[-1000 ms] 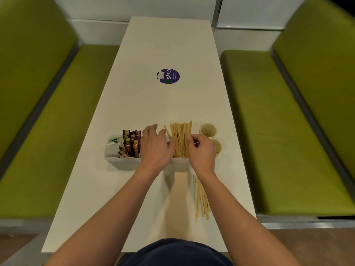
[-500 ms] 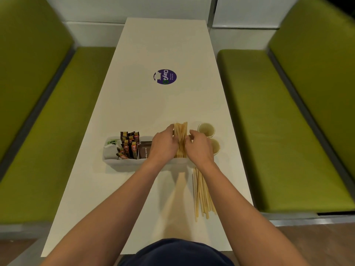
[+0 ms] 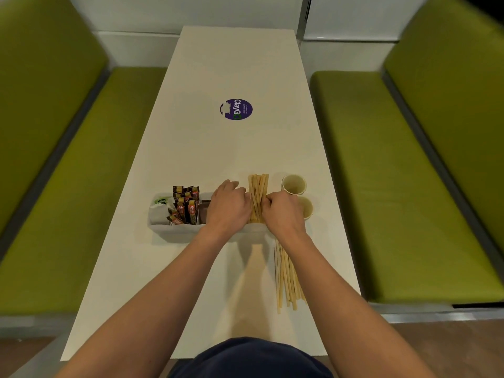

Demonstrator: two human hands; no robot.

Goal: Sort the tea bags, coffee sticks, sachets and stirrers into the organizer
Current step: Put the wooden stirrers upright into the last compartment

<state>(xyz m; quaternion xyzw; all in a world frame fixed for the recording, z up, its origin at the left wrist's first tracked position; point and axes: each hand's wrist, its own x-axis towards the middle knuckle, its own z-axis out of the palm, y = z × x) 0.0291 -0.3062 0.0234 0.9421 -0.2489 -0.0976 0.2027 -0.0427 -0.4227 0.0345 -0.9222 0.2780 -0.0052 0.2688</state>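
Observation:
A white organizer (image 3: 174, 230) stands on the table in front of me. Its left end holds white and green sachets (image 3: 159, 205), and brown and orange coffee sticks (image 3: 186, 204) stand beside them. A bundle of wooden stirrers (image 3: 257, 190) stands in its right compartment. My left hand (image 3: 227, 207) presses the bundle from the left and my right hand (image 3: 283, 214) from the right, fingers curled against the sticks. More stirrers (image 3: 286, 276) lie loose on the table under my right wrist.
Two paper cups (image 3: 294, 184) stand just right of the organizer, close to my right hand. A round purple sticker (image 3: 236, 109) sits further up the white table (image 3: 218, 64). Green benches (image 3: 381, 173) flank both sides.
The stirrers were fanned out in the organizer a second ago. Both hands have closed in on them and squeezed them into a tight upright bundle.

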